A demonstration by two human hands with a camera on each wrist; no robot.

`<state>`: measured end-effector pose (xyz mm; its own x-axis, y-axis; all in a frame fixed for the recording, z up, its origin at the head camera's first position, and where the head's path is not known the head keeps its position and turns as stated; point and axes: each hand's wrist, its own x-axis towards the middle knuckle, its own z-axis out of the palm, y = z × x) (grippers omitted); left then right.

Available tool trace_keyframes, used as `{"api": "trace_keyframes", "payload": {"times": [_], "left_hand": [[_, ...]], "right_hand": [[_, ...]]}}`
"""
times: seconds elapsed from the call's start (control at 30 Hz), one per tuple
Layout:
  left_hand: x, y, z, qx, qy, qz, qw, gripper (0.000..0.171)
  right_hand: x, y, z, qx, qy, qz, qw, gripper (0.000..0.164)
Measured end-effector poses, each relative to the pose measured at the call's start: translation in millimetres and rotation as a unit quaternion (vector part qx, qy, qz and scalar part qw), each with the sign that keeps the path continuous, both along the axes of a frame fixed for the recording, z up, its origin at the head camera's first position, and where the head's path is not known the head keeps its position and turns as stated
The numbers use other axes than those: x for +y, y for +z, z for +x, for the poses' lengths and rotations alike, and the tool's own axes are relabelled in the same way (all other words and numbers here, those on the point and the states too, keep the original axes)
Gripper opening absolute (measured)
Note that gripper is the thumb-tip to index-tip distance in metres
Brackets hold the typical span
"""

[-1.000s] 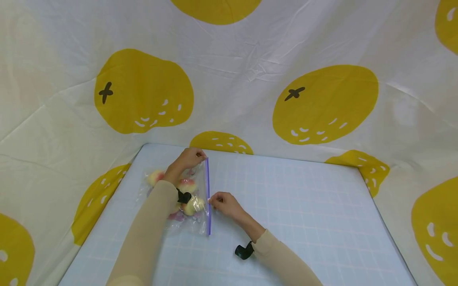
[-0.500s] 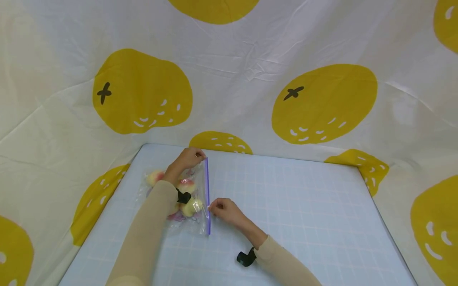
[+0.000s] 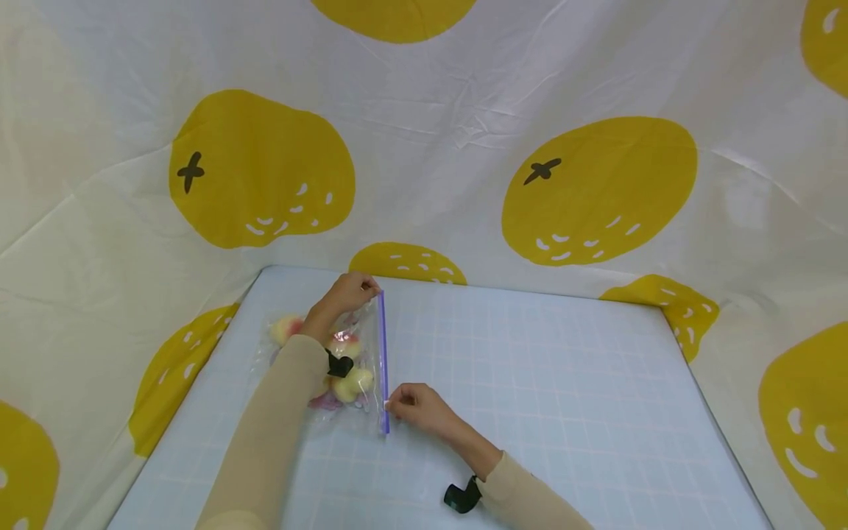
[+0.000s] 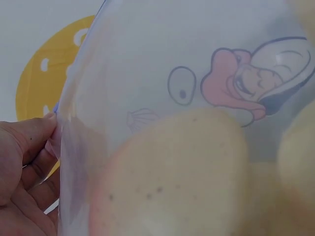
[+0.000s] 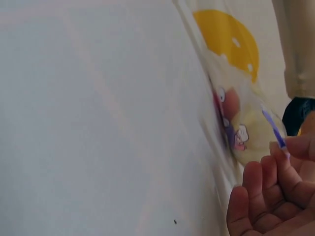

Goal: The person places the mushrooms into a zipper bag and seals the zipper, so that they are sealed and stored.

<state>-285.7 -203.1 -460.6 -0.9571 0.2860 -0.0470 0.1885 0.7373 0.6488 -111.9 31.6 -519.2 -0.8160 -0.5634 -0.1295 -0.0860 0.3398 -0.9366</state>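
Note:
A clear zip bag [image 3: 368,324] with a purple zip strip [image 3: 383,350] lies at the left of the table, printed with cartoon figures. Inside are several pale yellow fruits [image 4: 172,172] with a red blush, like peaches, partly hidden by the left forearm. At the strip's far end, my left hand [image 3: 350,292] pinches the bag's corner between thumb and finger. My right hand [image 3: 424,411] pinches the small white slider [image 3: 387,405] near the strip's near end. The right wrist view shows the purple strip [image 5: 273,127] running up to the right thumb and forefinger.
The table [image 3: 563,383] has a light blue checked cover. A white cloth [image 3: 437,184] with large yellow fruit prints hangs behind and at both sides. Dark wrist cameras [image 3: 461,497] sit on both wrists.
My right hand has slid the white slider along the purple strip toward the near end. My left hand keeps its pinch on the far corner and the bag stays nearly in place.

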Motion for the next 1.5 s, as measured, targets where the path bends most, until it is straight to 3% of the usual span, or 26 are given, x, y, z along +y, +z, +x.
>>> {"api": "trace_keyframes", "payload": {"times": [0.17, 0.43, 0.93, 1.2, 1.37, 1.5], "left_hand": [[1.3, -2.0, 2.4, -0.012, 0.001, 0.0, 0.9999, 0.022], [4.7, -0.6, 5.8, -0.002, -0.007, -0.004, 1.0, 0.02], [-2.9, -0.1, 13.3, -0.03, -0.027, 0.015, 0.9991, 0.025], [-2.5, 0.9, 20.6, -0.015, -0.03, 0.002, 0.9994, 0.033], [0.3, 13.0, 32.8, 0.028, -0.025, 0.003, 0.9993, 0.036], [1.0, 23.3, 55.0, 0.047, -0.016, 0.007, 0.9988, 0.039]], "right_hand": [[3.3, -0.2, 11.5, -0.003, 0.01, 0.006, 1.0, 0.013], [8.0, 2.4, 23.7, -0.023, 0.007, 0.002, 1.0, 0.013], [7.5, -10.2, 25.8, -0.042, 0.025, -0.002, 0.999, 0.015], [14.4, -6.1, 25.6, -0.057, 0.007, -0.005, 0.998, 0.01], [28.5, 0.4, 17.8, -0.045, -0.033, -0.024, 0.998, 0.013], [43.2, 9.6, 10.8, -0.032, -0.065, -0.051, 0.996, 0.019]]}}
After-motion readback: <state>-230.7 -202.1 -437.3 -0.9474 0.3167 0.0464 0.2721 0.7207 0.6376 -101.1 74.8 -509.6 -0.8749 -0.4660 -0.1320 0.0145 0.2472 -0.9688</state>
